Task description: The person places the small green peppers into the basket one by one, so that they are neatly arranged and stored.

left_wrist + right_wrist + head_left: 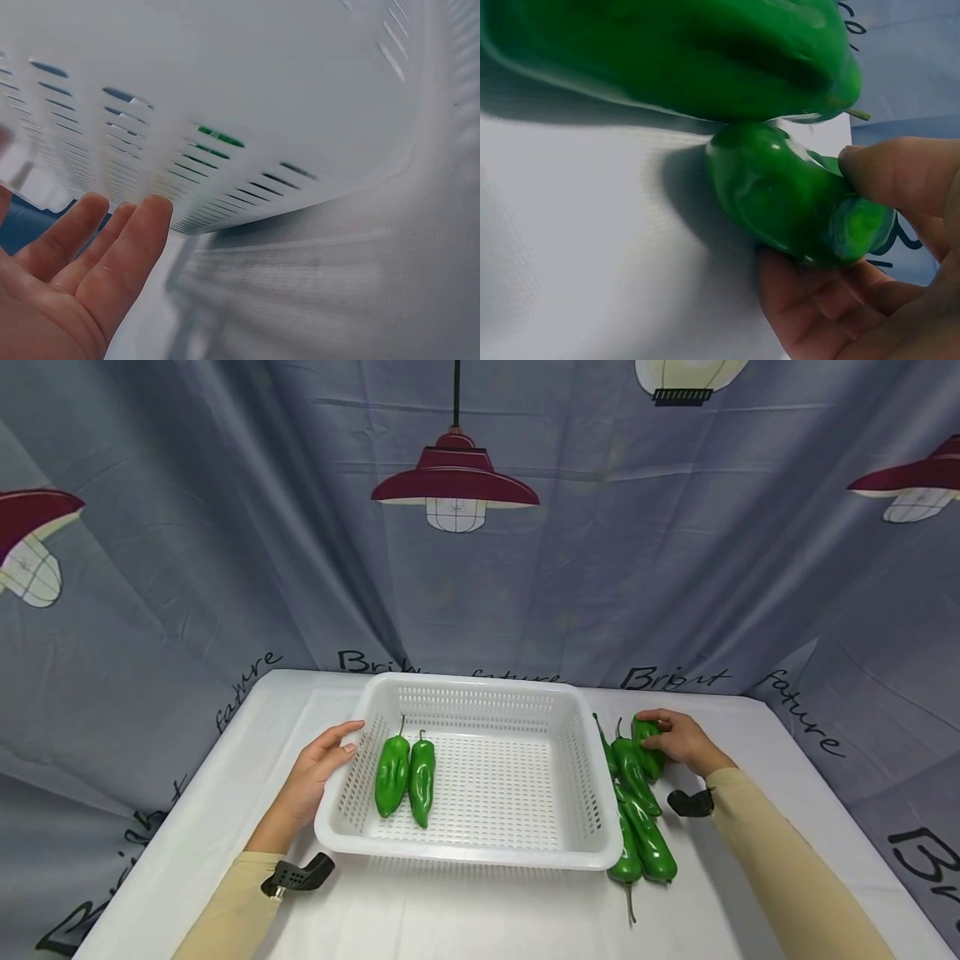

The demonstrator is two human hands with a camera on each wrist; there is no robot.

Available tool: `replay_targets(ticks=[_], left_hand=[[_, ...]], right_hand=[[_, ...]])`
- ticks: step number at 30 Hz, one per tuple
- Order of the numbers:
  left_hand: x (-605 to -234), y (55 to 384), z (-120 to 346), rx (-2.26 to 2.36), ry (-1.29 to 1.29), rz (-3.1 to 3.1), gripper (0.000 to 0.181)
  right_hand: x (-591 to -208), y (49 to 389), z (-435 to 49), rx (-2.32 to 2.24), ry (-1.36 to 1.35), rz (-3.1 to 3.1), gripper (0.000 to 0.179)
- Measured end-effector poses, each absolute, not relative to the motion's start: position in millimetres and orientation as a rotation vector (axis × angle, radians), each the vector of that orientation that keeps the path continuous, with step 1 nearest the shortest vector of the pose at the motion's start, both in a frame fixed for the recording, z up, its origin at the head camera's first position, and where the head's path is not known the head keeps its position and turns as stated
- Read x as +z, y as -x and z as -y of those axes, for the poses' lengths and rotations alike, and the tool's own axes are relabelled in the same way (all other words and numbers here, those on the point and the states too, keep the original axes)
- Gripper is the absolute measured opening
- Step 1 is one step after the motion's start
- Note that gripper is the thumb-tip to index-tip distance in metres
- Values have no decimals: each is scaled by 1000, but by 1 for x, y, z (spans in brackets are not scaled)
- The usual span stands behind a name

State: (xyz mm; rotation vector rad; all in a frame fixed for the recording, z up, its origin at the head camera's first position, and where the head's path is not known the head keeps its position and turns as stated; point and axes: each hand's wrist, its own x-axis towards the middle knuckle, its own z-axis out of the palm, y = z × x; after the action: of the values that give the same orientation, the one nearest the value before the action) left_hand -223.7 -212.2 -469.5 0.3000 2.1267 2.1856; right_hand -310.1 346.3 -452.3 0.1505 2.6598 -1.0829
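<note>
A white plastic basket [491,858] with slotted walls stands in the middle of the table, two long green peppers [392,775] lying at its left end. My left hand [318,768] is at the basket's left wall, its fingers fairly straight; in the left wrist view the fingertips [154,214] lie by the slots. To the right of the basket my right hand [678,742] holds a green pepper [780,195] between thumb and fingers, seen closely in the right wrist view. Several more green peppers [651,843] lie together between the basket and this hand.
The table has a white cloth [450,918] over it. Behind stands a grey-blue curtain [480,593] printed with red lamps and lettering. Each wrist carries a black camera mount [298,875]. The basket's right wall rises beside the loose peppers.
</note>
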Motion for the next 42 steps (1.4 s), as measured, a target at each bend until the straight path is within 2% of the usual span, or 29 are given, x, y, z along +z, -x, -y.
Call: replay_targets(ticks=[28,42], left_hand=[[-470,223,213,2185,-298,-2130,43],[-469,223,212,2187,-313,-2139,44]], right_hand=[[-451,303,-350,-1154,-183,-2615,60],[-417,296,-348,-1183,-92,-2606,61]])
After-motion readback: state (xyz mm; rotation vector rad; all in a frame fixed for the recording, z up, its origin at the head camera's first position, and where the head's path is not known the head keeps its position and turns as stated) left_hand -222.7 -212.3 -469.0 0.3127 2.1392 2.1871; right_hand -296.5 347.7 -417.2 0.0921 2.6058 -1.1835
